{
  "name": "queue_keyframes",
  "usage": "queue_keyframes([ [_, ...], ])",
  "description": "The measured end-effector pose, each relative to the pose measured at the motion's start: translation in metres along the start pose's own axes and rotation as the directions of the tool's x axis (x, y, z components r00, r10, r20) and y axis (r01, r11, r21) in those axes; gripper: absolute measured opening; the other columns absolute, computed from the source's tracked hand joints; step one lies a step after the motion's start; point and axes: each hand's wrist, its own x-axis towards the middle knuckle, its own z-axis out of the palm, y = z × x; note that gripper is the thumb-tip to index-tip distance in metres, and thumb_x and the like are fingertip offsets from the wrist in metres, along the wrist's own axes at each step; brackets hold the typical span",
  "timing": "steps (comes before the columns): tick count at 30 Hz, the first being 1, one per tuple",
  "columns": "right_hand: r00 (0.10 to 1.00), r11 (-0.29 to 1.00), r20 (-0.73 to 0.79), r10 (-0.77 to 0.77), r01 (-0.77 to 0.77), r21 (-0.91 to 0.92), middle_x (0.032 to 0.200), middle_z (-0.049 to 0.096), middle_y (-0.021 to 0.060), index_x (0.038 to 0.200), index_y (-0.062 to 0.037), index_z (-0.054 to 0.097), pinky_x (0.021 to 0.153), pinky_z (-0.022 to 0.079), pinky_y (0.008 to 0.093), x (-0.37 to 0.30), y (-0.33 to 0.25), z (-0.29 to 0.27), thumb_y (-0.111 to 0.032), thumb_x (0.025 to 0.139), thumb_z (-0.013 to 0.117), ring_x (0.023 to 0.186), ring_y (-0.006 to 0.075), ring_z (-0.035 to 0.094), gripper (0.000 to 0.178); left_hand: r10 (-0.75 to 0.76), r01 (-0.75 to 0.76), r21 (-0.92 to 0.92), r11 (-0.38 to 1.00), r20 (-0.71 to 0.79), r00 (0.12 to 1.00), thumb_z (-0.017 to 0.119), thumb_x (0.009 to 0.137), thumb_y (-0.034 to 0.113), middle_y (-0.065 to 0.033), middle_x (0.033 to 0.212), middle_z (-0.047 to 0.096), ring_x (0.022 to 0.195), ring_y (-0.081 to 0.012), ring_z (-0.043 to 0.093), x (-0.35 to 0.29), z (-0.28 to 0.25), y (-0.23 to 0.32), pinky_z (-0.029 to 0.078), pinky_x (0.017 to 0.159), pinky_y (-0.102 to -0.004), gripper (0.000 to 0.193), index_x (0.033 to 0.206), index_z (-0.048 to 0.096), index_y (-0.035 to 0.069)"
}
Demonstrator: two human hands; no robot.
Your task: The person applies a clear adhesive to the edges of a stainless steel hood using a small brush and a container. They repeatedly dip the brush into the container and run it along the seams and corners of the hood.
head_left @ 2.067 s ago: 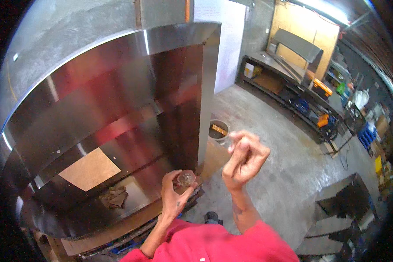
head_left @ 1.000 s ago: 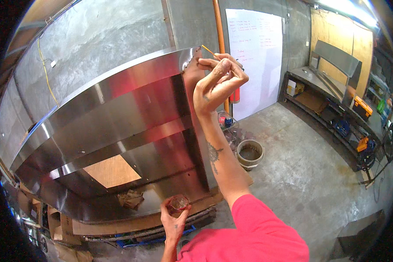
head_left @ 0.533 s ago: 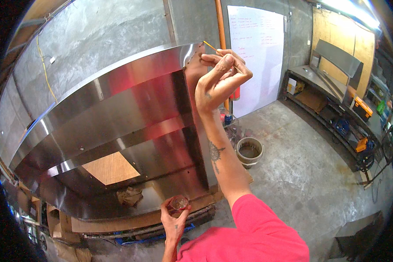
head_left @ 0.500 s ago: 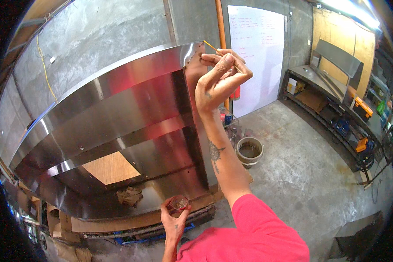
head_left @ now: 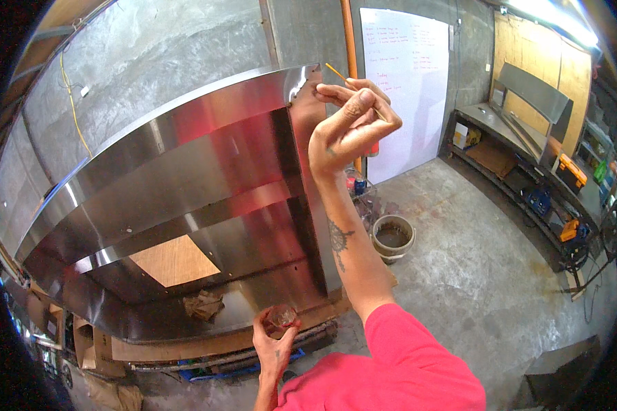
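Note:
A large shiny stainless steel panel piece (head_left: 206, 161), open-sided with a curved-looking rim, stands before me on the left. My right hand (head_left: 353, 123) is raised beside its upper right corner, fingers pinched around a thin yellow stick (head_left: 334, 72). The stick points up and left, its tip just off the corner; whether it ends in a brush is too small to tell. Low by the near edge of the steel, my left hand (head_left: 274, 346) is closed around a small clear cup (head_left: 281, 316). What the cup contains I cannot make out.
Crumpled brown paper (head_left: 203, 305) lies inside the steel piece, near a square wooden patch (head_left: 175, 261). A bucket (head_left: 393, 236) stands on the concrete floor to the right. Farther right is a workbench (head_left: 507, 130) with tools; a whiteboard (head_left: 408, 96) leans at the wall.
My right hand has shifted slightly right, drawing the yellow stick's tip away from the steel corner. The left hand with the cup stays nearly in place.

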Motion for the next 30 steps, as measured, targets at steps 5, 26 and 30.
queue_keyframes([
  [5, 0.989, 0.993, 0.109, 0.097, -0.088, -0.081, 0.118, 0.058, 0.0281, 0.126, -0.0023, 0.033, 0.06, 0.062, 0.0293, -0.012, -0.035, -0.04, -0.01, 0.115, 0.044, 0.071, 0.0223, 0.07, 0.017, 0.063, -0.059, 0.08, 0.995, -0.038, 0.997, 0.094, 0.082, 0.023, -0.0177, 0.125, 0.07, 0.106, -0.0261, 0.069, 0.005, -0.009, 0.026, 0.056, 0.096, -0.04, 0.07, 0.138, 0.059, -0.002],
  [26, 0.376, 0.849, 0.803, 0.463, -0.448, -0.28, 0.105, 0.076, 0.0165, 0.115, -0.0018, 0.062, 0.056, 0.049, 0.0241, -0.089, -0.214, -0.168, 0.002, 0.101, 0.073, 0.068, 0.0109, 0.063, 0.018, 0.483, -0.459, 0.237, 0.856, -0.049, 0.874, 0.094, 0.08, 0.008, -0.0148, 0.131, 0.067, 0.114, -0.0289, 0.069, 0.037, -0.019, 0.057, 0.058, 0.094, -0.0378, 0.067, 0.138, 0.061, 0.006],
  [30, 0.357, 0.859, 0.813, 0.46, -0.409, -0.306, 0.104, 0.076, 0.0145, 0.111, -0.0022, 0.065, 0.056, 0.049, 0.0252, -0.091, -0.214, -0.165, 0.002, 0.1, 0.074, 0.068, 0.012, 0.064, 0.016, 0.502, -0.482, 0.216, 0.849, -0.044, 0.864, 0.092, 0.078, 0.003, -0.0145, 0.131, 0.066, 0.115, -0.0279, 0.069, 0.037, -0.019, 0.054, 0.057, 0.095, -0.0369, 0.069, 0.139, 0.061, 0.007],
])
